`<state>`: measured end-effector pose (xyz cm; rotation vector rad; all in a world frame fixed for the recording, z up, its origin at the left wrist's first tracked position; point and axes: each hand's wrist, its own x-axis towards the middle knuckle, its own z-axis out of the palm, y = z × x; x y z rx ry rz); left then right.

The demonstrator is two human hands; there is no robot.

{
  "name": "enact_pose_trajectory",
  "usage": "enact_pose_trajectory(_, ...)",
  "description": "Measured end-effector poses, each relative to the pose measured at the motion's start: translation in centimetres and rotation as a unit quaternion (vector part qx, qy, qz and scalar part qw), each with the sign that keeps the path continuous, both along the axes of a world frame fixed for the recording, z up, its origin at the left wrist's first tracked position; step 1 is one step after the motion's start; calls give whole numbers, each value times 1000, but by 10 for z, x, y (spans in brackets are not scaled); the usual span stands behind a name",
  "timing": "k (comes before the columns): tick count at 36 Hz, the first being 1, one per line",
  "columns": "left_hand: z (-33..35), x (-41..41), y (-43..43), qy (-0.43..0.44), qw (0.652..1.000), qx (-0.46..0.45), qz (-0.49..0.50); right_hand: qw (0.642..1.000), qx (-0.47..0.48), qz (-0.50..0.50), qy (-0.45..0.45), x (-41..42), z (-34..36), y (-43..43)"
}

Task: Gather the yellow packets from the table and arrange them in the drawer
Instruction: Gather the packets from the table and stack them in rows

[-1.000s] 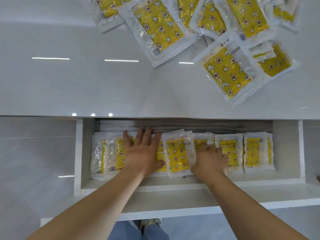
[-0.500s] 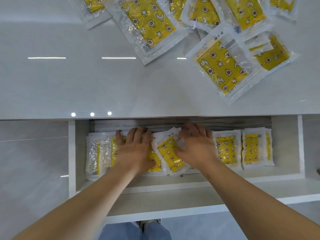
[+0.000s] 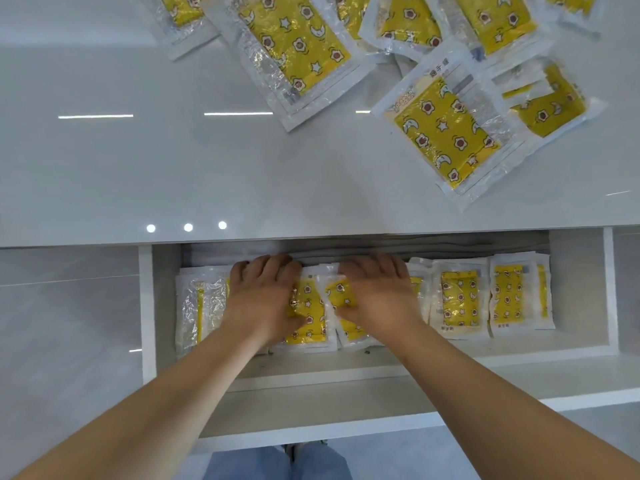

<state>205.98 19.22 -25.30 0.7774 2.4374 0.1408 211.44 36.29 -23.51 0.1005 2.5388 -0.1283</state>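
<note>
Now left hand (image 3: pixel 265 299), right hand (image 3: pixel 379 299) closer, packet (image 3: pixel 342 295) straighter

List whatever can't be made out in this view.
Head view:
- Middle drawer packets: mostly covered by left hand and right hand.
- Drawer back: hidden under table edge.
- Far table packets: cut by top frame edge.
- Right drawer packets: print too small.

Palms down: left hand (image 3: pixel 264 301), right hand (image 3: pixel 378 296)
</note>
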Motion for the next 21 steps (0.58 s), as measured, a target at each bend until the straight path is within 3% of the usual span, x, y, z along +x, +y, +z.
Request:
enact_pose_trajectory(3,2,0,-1,18,1000,4,0,994,16,-64,89,5,-10,-1)
enact_pose_trajectory(7,3,-4,-5,38,999,-14,-16,986,-10,-119,115,1,-11,4)
enact_pose_trajectory(10,5,-5,-5,-4,1000,-16,-13,990,-98,-97,-15,-1,-6,14)
enact_pose_trajectory(12,6,-4,-3,-45,999,-20,-12,990,-104,-44,-79,1,-1,19)
enact_pose_trajectory(15,7,-2,0,-74,995,-57,-32,996,-68,-31,-57,4,-2,20)
enact_pose_trajectory(21,7,0,1,-79,995,-54,-20,990,15,-128,57,9,-9,4)
